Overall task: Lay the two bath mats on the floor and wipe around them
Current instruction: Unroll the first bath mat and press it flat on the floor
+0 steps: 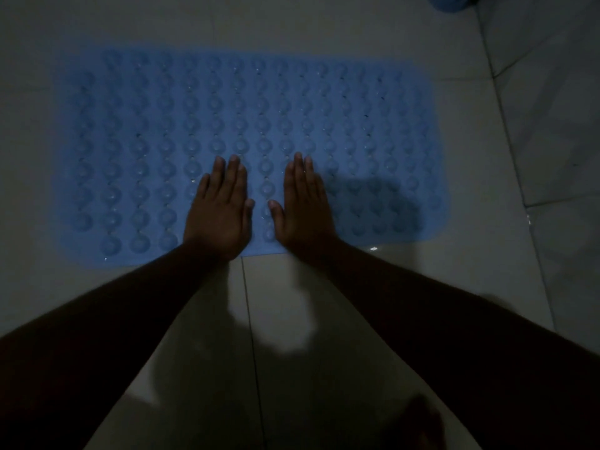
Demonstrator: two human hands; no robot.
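Head view: left hand (219,212) and right hand (303,206), fingers (233,177) together, press the near long edge of your blue bubbled rubber bath mat (162,125).

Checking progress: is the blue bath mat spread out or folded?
Spread out: the blue bath mat lies flat on the tiled floor, no fold showing, left hand and right hand flat on it.

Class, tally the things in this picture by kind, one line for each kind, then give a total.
Blue bath mat: 1
Hands: 2, the left hand and the right hand, both flat on the mat
Blue object cut off at the top edge: 1
Total: 4
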